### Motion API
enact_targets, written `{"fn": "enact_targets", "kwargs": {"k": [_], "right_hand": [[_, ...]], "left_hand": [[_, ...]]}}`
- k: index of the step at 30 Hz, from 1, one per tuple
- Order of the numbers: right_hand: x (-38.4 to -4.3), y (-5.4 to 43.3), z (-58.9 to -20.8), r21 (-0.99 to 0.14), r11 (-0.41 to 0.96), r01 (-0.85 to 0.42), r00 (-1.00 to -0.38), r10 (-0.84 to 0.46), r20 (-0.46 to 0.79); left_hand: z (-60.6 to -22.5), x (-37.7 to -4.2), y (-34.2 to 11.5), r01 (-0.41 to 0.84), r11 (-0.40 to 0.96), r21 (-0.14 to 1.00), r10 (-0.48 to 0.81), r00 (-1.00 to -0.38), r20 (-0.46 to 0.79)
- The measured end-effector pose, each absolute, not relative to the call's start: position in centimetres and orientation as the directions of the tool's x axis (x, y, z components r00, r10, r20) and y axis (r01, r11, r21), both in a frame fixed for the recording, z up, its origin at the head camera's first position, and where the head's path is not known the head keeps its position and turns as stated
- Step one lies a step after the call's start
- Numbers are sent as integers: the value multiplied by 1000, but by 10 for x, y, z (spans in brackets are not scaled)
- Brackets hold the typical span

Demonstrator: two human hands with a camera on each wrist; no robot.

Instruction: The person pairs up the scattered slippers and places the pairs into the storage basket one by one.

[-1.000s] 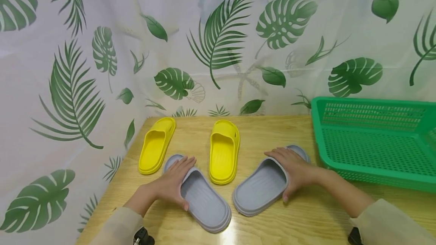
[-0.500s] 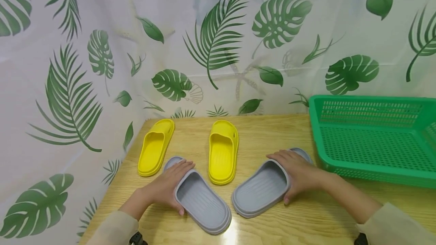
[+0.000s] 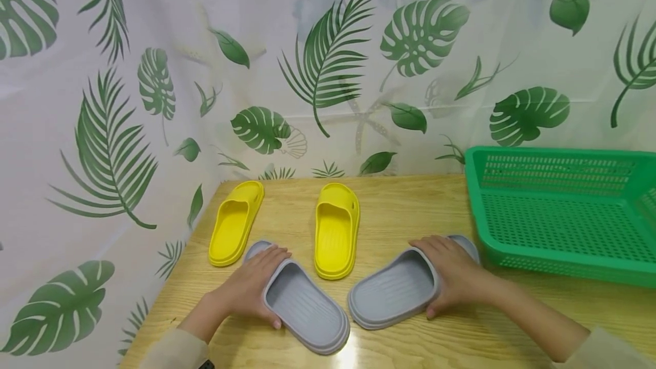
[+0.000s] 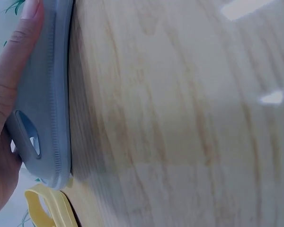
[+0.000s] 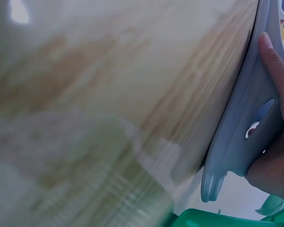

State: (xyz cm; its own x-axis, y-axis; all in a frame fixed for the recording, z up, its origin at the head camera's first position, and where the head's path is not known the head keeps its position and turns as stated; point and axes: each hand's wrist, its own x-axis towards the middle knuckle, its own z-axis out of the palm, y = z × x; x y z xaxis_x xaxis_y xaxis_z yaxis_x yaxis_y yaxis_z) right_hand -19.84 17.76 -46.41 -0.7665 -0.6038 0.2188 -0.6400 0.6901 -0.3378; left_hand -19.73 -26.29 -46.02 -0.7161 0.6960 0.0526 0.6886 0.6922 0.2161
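Far side, 2 yellow slippers [image 3: 335, 238] sit set down, untouched; nearer, the left hand [image 3: 251, 283] grips the left grey slipper [image 3: 310, 312], the right hand [image 3: 453, 269] the right grey slipper [image 3: 392, 295], neither released yet.

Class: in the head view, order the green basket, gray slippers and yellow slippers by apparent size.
1. Green basket
2. Left gray slipper, right gray slipper: partly covered, too alike to rank
3. Left yellow slipper, right yellow slipper: alike, farther away
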Motion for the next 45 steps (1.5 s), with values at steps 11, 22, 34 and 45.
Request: {"fn": "enact_targets", "kwargs": {"k": [11, 22, 34, 45], "right_hand": [[-181, 179, -467, -294, 728, -620, -783, -550, 290], [-164, 182, -467, -297, 762, -576, -814, -499, 298], [-180, 200, -473, -236, 634, -737, -676, -677, 292], [-173, 201, -475, -206, 661, -722, -688, -652, 319]], "left_hand": [[-460, -185, -262, 674, 714, 191, 667, -737, 106], [-460, -180, -265, 626, 738, 250, 634, -771, 60], [-471, -202, -277, 775, 608, 170, 768, -629, 122], [-474, -190, -275, 749, 647, 140, 724, -662, 193]]}}
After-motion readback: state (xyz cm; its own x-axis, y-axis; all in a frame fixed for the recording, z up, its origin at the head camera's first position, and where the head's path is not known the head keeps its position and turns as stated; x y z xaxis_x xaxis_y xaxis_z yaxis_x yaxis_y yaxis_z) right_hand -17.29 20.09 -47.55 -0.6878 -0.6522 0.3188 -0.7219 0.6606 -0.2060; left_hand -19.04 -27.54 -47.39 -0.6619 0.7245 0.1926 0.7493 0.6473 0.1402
